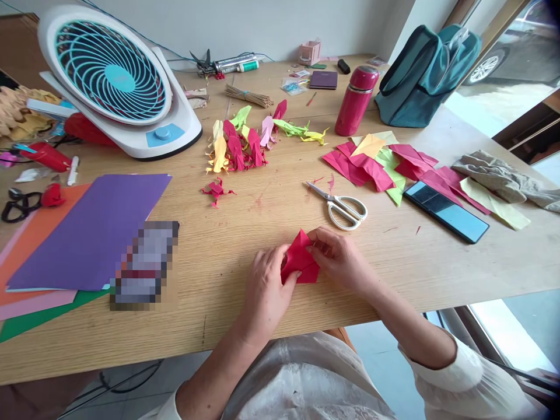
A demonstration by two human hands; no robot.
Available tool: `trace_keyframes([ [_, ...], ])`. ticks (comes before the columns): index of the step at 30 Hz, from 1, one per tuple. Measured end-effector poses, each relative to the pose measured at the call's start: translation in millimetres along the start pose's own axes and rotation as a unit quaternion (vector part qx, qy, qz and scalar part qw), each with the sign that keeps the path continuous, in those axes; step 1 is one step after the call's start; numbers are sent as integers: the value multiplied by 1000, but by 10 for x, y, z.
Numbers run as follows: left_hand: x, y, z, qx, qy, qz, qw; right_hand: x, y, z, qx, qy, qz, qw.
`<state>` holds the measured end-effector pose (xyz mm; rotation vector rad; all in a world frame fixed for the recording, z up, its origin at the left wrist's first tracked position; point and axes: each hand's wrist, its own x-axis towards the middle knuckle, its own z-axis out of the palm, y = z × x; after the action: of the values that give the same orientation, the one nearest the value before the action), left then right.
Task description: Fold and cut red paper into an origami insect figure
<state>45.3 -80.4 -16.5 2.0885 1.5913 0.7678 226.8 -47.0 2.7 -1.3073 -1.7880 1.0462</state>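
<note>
A folded piece of red paper [301, 259] lies between my two hands near the table's front edge, one corner pointing away from me. My left hand [269, 280] grips its left side, thumb on top and fingers along the edge. On the right side, my right hand [336, 256] pinches the paper between thumb and fingers. Just beyond my hands rest white-handled scissors [343, 209] with closed blades. A small red folded paper figure [216, 191] sits farther off to the left. Behind it stands a cluster of several folded paper figures [236, 146] in red, yellow, green and pink.
A white and blue fan [120, 79] stands back left, above coloured paper sheets [91, 233] and a blurred phone [146, 265]. Right of the scissors lie creased paper pieces [363, 166] and another phone [446, 211]. A red thermos [356, 100] and teal bag [422, 79] stand behind.
</note>
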Motion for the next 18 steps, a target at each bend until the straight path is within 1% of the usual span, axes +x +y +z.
trace_keyframes([
  [3,-9,4,17,-13,7,-15,1000,3,45,26,-5,19,-2,1000],
  [7,4,8,17,-15,-3,-33,999,4,75,37,5,25,12,1000],
  [14,-17,16,11,-37,18,-13,999,15,56,55,-17,24,19,999],
  [18,-21,16,3,-47,10,-6,999,26,53,66,-34,38,30,998],
])
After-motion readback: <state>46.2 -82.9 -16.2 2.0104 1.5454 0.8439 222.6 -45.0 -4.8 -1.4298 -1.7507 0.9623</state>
